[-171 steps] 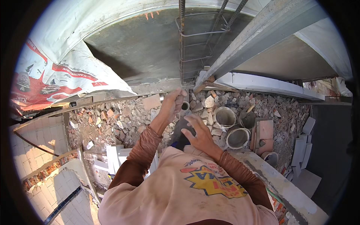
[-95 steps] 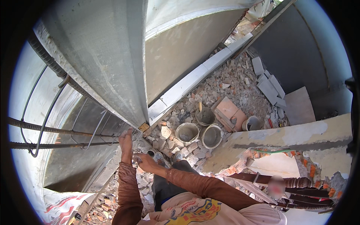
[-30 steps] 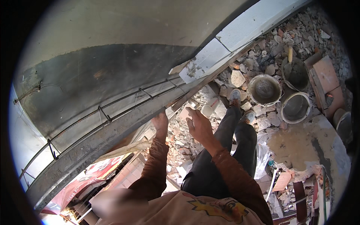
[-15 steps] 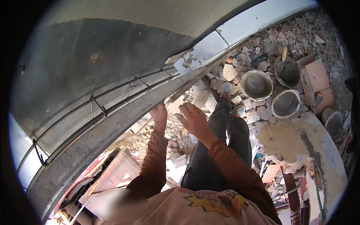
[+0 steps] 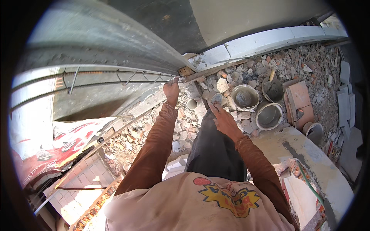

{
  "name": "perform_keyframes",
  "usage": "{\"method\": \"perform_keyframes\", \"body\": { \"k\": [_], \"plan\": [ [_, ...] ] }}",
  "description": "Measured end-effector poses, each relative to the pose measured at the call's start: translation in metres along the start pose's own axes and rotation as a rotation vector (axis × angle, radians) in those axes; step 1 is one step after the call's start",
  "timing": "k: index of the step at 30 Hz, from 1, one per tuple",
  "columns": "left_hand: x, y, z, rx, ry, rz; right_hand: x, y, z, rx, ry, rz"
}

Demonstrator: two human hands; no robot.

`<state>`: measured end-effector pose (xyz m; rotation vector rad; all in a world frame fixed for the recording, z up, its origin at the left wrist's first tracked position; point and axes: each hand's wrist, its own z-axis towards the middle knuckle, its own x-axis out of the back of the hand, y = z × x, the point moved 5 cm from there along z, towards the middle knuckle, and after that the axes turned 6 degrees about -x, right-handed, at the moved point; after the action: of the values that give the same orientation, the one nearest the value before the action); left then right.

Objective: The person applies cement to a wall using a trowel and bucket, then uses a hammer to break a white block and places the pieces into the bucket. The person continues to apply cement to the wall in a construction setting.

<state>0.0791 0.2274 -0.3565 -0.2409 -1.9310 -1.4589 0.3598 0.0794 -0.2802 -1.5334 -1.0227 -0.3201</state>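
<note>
A long grey board (image 5: 127, 42) runs from the upper left towards the middle, its end against a white block wall. My left hand (image 5: 172, 93) is raised with closed fingers at the lower edge of the board's end; its exact grip is partly hidden. Just below the board runs a rebar frame (image 5: 127, 79) of ribbed bars joined by thin ties, its far end close to the same hand. My right hand (image 5: 226, 122) hangs in the air over my trouser leg, index finger stretched out, nothing in it.
Three buckets of grey mortar (image 5: 245, 97) stand on broken rubble (image 5: 285, 61), one with a wooden-handled tool. White blocks (image 5: 262, 40) form a low wall behind. Reddish slabs (image 5: 298, 101) and another bucket (image 5: 313, 132) lie to the right. Printed sacks (image 5: 65, 142) are at the left.
The grey board has gone up and now stands above the rebar frame, which shows beneath it. My right hand has moved right, away from the board. The whole view has shifted.
</note>
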Motion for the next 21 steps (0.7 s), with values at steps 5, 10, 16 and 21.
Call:
{"method": "perform_keyframes", "body": {
  "k": [5, 10, 16, 21],
  "plan": [
    [0.002, -0.012, -0.034, 0.148, 0.067, -0.101, 0.015, 0.053, -0.115, -0.373, -0.065, 0.022],
    [-0.008, -0.021, -0.077, 0.278, 0.158, -0.396, 0.014, 0.058, -0.131, -0.39, 0.033, 0.032],
    [-0.005, -0.037, -0.127, 0.399, 0.191, -0.571, -0.009, -0.02, -0.02, -0.249, 0.003, 0.461],
    [-0.011, -0.066, -0.161, 0.674, 0.086, -0.784, -0.073, -0.057, 0.076, -0.304, 0.057, 0.372]
  ]
}}
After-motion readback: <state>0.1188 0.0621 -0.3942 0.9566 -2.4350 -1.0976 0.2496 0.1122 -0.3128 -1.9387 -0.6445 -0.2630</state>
